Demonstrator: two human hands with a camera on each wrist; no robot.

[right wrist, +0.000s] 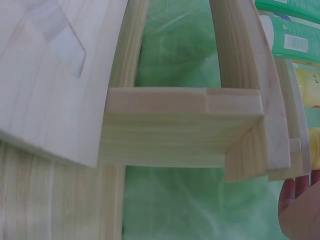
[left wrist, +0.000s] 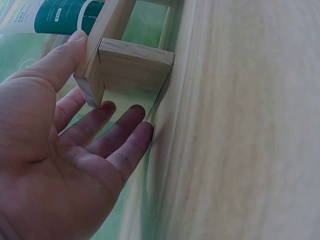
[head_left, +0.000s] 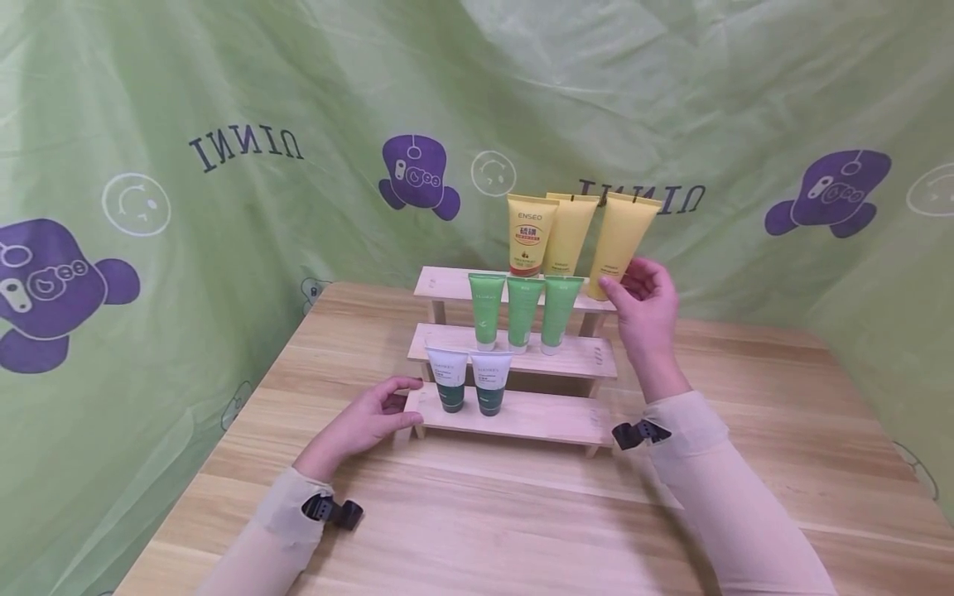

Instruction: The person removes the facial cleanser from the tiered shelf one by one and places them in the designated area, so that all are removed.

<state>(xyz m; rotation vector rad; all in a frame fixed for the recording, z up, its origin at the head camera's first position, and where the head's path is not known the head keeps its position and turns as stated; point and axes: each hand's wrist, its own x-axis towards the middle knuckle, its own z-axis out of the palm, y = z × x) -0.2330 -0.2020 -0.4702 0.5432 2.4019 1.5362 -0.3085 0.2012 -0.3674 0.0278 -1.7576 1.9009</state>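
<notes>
A three-step wooden stand point(head_left: 551, 416) bears several squeeze tubes. At the right end of its top step, my right hand point(head_left: 650, 310) pinches a yellow tube point(head_left: 624, 236), which leans to the right. Two more yellow tubes point(head_left: 532, 232) stand to its left. My left hand point(head_left: 368, 418) is at the left end of the bottom step, fingers loosely bent. In the left wrist view its thumb point(left wrist: 75, 47) lies at the board's edge beside a white-and-green tube point(left wrist: 62, 15). In the right wrist view only part of the right hand point(right wrist: 300, 210) shows.
Three green tubes point(head_left: 487, 310) stand on the middle step and two white-and-dark-green tubes point(head_left: 450, 372) at the left of the bottom step. The stand sits on a wood-grain table point(head_left: 462, 513). A green printed curtain point(head_left: 298, 74) hangs behind and at both sides.
</notes>
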